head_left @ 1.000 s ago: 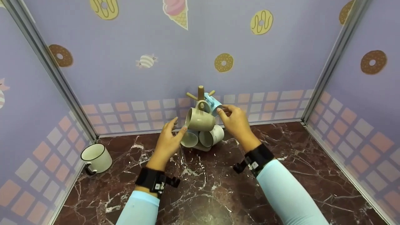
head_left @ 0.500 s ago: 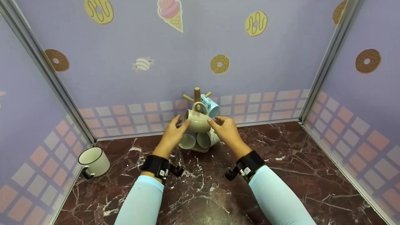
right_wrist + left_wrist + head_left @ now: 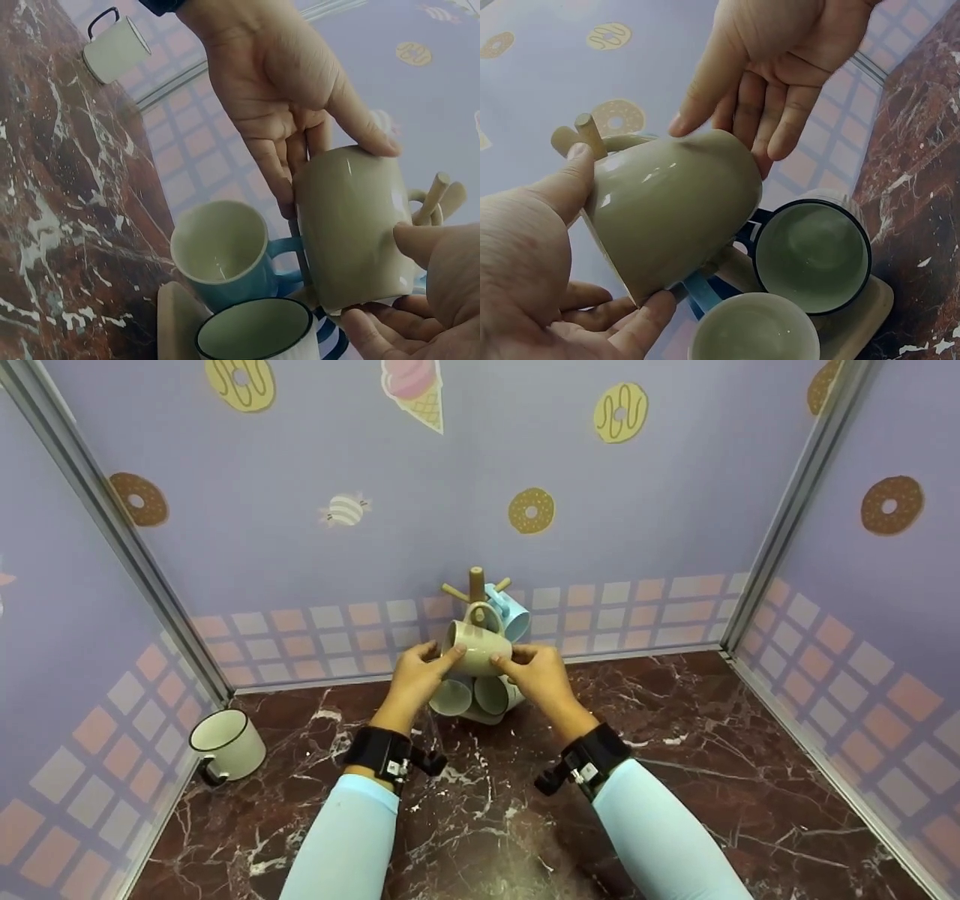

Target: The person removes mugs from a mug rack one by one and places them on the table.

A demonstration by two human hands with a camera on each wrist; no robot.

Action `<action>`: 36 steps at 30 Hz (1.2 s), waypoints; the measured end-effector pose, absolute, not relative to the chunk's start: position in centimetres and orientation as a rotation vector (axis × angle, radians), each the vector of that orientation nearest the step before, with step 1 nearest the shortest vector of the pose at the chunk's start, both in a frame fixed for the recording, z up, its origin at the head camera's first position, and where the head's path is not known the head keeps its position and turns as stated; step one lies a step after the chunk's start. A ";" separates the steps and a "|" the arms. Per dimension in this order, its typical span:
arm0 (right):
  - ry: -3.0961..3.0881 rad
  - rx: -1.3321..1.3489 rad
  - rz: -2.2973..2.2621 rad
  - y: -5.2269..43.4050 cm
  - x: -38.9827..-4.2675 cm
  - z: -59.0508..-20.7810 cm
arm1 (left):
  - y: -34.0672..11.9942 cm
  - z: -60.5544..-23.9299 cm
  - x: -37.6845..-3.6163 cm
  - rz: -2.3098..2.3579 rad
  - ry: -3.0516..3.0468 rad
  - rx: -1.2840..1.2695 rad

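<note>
Soft, even light leaves a pale glare on the tabletop (image 3: 499,832) and small highlights on the held mug (image 3: 673,206).

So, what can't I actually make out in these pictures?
Head view: the lower post of the wooden stand, hidden behind the beige mug.
Left wrist view: the beige mug's inside, its mouth turned away.
Left wrist view: the lowest pale mug, cut off by the bottom edge.
Right wrist view: the nearer dark-rimmed mug, cut off by the bottom edge.

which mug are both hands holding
The beige mug at the front of the mug tree: the left hand grips its rim end, the right hand its base end. Neither touches the light blue mug behind it or the white mug standing apart.
</note>
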State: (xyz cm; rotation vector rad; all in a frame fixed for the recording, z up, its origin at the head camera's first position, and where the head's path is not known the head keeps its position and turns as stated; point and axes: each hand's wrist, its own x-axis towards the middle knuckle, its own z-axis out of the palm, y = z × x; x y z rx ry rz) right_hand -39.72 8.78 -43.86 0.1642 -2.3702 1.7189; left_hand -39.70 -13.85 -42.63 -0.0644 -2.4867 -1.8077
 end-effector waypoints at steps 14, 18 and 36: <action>-2.281 0.131 1.771 8.6 -39.4 -44.2 | -13.4 -42.0 -39.2 -1.825 -2.424 -0.053; -2.272 0.135 1.773 8.6 -39.3 -43.8 | -13.5 -41.6 -38.9 -1.792 -2.427 -0.057; -2.087 0.245 2.096 8.3 -36.1 -45.1 | -13.3 -41.7 -33.4 -1.675 -2.220 -0.007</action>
